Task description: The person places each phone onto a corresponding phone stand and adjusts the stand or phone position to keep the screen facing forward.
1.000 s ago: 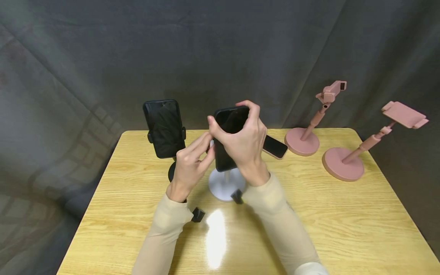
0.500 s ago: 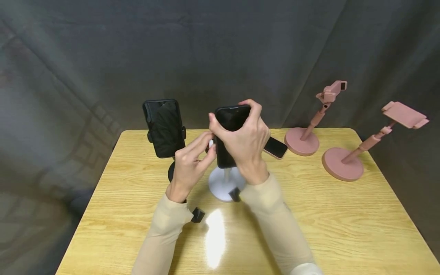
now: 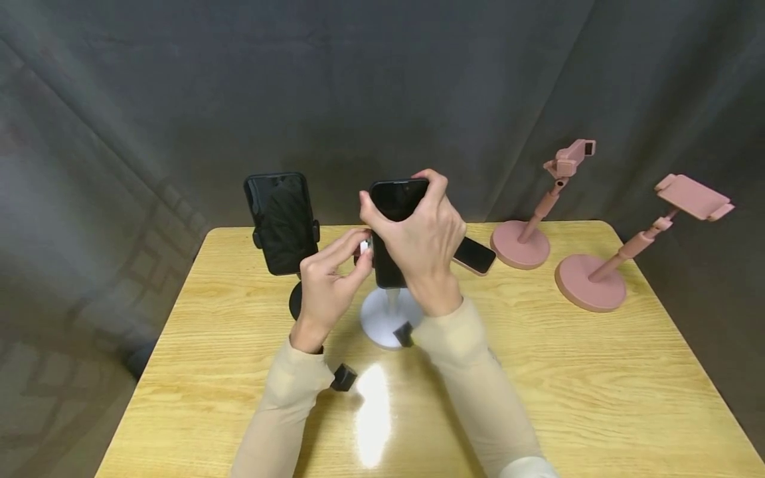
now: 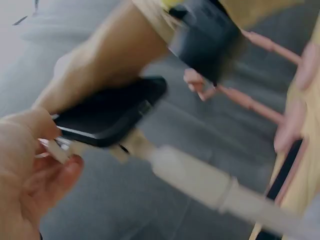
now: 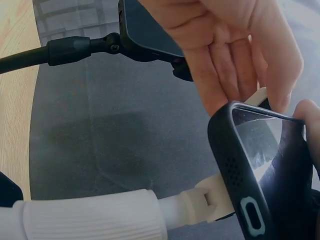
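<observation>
A black phone [image 3: 397, 200] is held upright against a white phone stand [image 3: 379, 325] in the middle of the table. My right hand [image 3: 427, 245] grips the phone from the front, thumb on its left edge and fingertips at the upper right corner. At the phone's left edge, my left hand [image 3: 331, 279] pinches the white clamp end [image 3: 364, 247] of the stand between thumb and fingers. In the left wrist view this white clamp piece [image 4: 61, 150] shows between the fingertips, beside the phone. The right wrist view shows the stand's pole [image 5: 90, 217] behind the phone; most of the holder is hidden.
To the left, another black phone [image 3: 281, 222] sits in a black stand [image 3: 295, 302]. A phone with a pink edge [image 3: 475, 255] lies flat behind my right hand. Two pink phone stands, one farther back [image 3: 520, 245] and one nearer [image 3: 590, 284], stand at the right.
The phone in my right hand has moved slightly up, its lower end rising a little. More of the white clamp end shows between my left thumb and fingers. The view has shifted slightly.
</observation>
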The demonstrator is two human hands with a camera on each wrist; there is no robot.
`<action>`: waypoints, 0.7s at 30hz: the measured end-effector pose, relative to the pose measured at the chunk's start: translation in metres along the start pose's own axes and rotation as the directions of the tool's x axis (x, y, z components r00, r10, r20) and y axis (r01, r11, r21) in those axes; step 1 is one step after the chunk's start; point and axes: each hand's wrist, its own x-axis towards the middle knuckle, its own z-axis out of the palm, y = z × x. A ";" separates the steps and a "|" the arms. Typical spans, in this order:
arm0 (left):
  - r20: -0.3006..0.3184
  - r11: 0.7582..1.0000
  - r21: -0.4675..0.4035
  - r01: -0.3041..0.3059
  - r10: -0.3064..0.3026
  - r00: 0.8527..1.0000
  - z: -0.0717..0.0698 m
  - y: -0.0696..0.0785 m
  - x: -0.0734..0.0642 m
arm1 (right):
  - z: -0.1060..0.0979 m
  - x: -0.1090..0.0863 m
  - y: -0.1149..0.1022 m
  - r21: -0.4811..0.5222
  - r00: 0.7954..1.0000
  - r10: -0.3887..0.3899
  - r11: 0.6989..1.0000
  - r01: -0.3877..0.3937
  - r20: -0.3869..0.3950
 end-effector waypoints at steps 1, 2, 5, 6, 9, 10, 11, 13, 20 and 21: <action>0.004 0.998 -0.041 0.044 -0.044 0.999 0.000 0.001 0.000 | 0.000 0.000 0.000 -0.004 1.000 0.002 1.000 -0.002 0.005; 0.011 0.993 -0.081 0.090 -0.090 0.996 -0.001 0.002 -0.001 | 0.000 0.000 0.000 -0.007 1.000 0.003 1.000 -0.003 0.010; 0.043 0.959 -0.188 0.213 -0.209 0.977 -0.002 0.006 -0.001 | -0.001 0.000 0.001 -0.018 1.000 0.013 1.000 -0.013 0.021; 0.052 0.948 -0.207 0.241 -0.235 0.971 -0.002 0.008 -0.001 | -0.002 0.000 0.001 -0.018 1.000 0.018 1.000 -0.017 0.024; 0.064 0.927 -0.241 0.288 -0.281 0.958 -0.003 0.011 0.000 | -0.002 -0.001 0.000 -0.020 0.999 0.029 0.999 -0.029 0.030; 0.062 0.925 -0.244 0.291 -0.285 0.957 -0.003 0.011 0.000 | -0.002 -0.001 0.000 -0.014 0.999 0.035 0.999 -0.034 0.032; 0.058 0.925 -0.246 0.290 -0.285 0.957 -0.002 0.012 0.000 | -0.003 -0.001 -0.001 -0.006 0.999 0.039 0.999 -0.039 0.033; 0.048 0.929 -0.240 0.281 -0.278 0.959 -0.002 0.012 0.000 | -0.003 -0.001 -0.001 0.008 0.998 0.049 0.999 -0.049 0.033; 0.008 0.939 -0.217 0.267 -0.272 0.962 0.001 0.012 -0.002 | -0.001 -0.002 -0.002 0.063 0.995 0.087 0.994 -0.091 0.055; 0.006 0.937 -0.222 0.269 -0.274 0.962 0.002 0.012 -0.002 | -0.001 -0.002 -0.002 0.068 0.994 0.091 0.993 -0.095 0.058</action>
